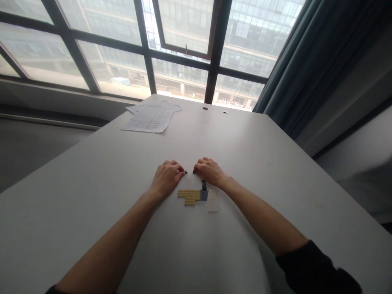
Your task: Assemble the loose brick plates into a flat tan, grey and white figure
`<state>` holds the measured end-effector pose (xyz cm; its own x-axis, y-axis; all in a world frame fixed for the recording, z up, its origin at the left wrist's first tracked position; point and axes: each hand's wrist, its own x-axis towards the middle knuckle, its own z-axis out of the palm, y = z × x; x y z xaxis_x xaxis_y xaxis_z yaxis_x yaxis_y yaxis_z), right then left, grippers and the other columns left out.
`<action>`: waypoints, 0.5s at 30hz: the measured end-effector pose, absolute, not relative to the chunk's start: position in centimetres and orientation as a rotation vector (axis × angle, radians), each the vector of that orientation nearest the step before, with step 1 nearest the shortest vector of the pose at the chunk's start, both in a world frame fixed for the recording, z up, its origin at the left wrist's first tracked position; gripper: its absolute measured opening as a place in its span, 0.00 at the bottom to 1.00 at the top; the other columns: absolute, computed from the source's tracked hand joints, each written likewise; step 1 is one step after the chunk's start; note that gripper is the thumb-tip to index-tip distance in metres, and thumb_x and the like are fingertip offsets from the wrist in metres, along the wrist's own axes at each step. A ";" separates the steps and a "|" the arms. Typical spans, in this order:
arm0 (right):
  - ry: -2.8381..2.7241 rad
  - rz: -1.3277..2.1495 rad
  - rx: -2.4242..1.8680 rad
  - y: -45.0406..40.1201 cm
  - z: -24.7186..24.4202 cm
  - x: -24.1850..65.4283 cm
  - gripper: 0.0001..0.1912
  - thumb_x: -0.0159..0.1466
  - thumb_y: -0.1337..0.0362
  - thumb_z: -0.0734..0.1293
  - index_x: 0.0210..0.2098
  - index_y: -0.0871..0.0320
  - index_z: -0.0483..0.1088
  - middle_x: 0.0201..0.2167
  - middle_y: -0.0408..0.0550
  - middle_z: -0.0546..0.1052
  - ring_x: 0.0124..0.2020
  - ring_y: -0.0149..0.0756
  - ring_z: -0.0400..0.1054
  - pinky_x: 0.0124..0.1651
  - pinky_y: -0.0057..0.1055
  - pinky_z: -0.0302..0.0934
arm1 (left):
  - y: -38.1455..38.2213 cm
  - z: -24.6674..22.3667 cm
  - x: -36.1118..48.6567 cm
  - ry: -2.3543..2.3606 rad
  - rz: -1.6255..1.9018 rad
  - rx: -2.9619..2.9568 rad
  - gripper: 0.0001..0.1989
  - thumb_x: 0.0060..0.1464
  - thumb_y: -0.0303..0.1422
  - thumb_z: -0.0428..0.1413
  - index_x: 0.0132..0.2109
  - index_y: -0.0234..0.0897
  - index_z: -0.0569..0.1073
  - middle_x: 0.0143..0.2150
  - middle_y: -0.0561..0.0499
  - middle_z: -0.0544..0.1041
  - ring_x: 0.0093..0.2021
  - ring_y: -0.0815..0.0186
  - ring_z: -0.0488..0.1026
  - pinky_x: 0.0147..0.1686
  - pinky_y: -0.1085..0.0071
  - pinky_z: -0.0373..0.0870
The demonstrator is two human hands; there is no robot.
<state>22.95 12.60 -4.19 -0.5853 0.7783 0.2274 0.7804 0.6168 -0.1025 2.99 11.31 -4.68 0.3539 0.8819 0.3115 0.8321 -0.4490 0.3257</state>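
My left hand (168,176) pinches a small dark piece (185,172) between thumb and fingertips. Facing it across a narrow gap, my right hand (209,170) grips another small dark piece (194,172). Just below the hands, yellow studded bricks (189,195) lie flat on the table, with blue-grey bricks (203,195) against their right end. A black piece (203,185) sits at the upper edge of the blue-grey ones, close under my right wrist. White pieces (212,201) lie to the right of the blue-grey bricks.
The white table (239,151) fills most of the view. Printed papers (150,118) overlap at its far left. A dark round spot (205,108) and a small dark-and-white item (226,112) are near the far edge. Windows and a dark curtain (294,69) stand beyond.
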 end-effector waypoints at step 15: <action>-2.254 0.123 -1.473 7.9 -4.9 28.3 0.04 0.63 0.68 0.66 0.35 0.57 0.74 0.35 0.47 0.75 0.41 0.37 0.64 0.47 0.34 0.57 | 10.6 -3.9 5.2 1.381 0.708 2.524 0.08 0.54 0.36 0.55 0.34 0.41 0.78 0.39 0.49 0.77 0.43 0.59 0.69 0.45 0.63 0.65</action>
